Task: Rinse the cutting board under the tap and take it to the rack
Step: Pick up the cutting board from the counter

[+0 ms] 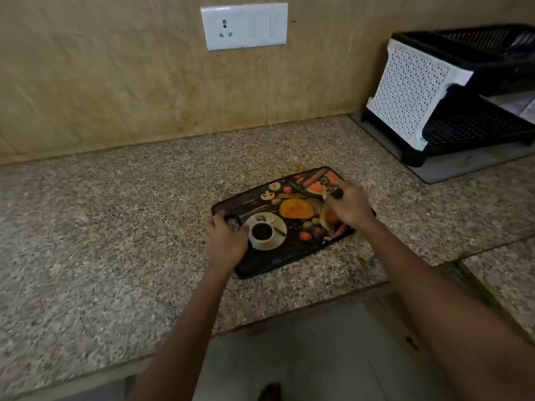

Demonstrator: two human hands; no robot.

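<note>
Barely started, by the look of it: found the cutting board (285, 219) lying flat on the granite counter (115, 227), near its front edge and somewhat right of the middle, printed side up with a picture of a coffee cup, mushrooms, a pumpkin and other vegetables. Saw the left hand (225, 241) at the board's near-left corner, fingers curled about the handle hole there, apparently gripping it. Saw the right hand (348, 205) over the far-right part of the board, fingers bent down onto the surface; could not tell whether pinching the rim or only pressing on it. Judged the pick-up as just beginning, with no side visibly raised off the counter. Spotted no tap or sink anywhere in view, so rinsing not yet done and carrying not begun. Noted the rack (451, 91), black with a white perforated side panel, standing at the counter's far-right corner, well apart from the board. Made out a few yellowish crumbs on the counter by the board's far edge. Read no brand, label or writing anywhere, neither on the board, nor the rack, nor the white wall socket (244, 26)
</note>
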